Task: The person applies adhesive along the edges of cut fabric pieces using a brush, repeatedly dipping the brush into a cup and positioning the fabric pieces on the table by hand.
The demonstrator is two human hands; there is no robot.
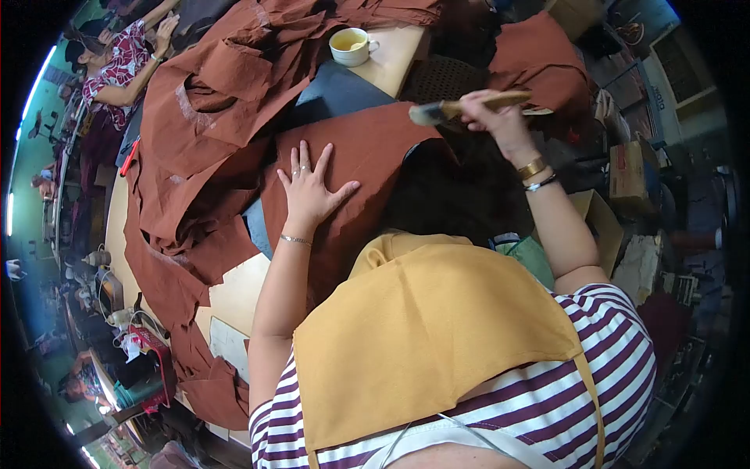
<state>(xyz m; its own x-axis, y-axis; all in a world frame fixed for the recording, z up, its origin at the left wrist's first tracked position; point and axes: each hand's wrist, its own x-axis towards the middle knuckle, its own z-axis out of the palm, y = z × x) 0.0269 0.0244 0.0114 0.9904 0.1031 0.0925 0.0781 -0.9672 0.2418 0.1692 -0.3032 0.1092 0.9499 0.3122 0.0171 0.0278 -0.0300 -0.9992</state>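
My left hand lies flat with its fingers spread on a reddish-brown piece of material, pressing it to the table. My right hand is closed round the wooden handle of a paintbrush. The brush is held up off the surface, its pale bristles pointing left near the far right corner of the brown piece. A white cup with something yellow inside stands on the table beyond my left hand. Dark grey material shows under the far side of the brown piece.
More reddish-brown material is heaped to the left, and another piece hangs at right. A red pen-like item lies at the table's left edge. Cardboard boxes stand at right. Another person works at far left.
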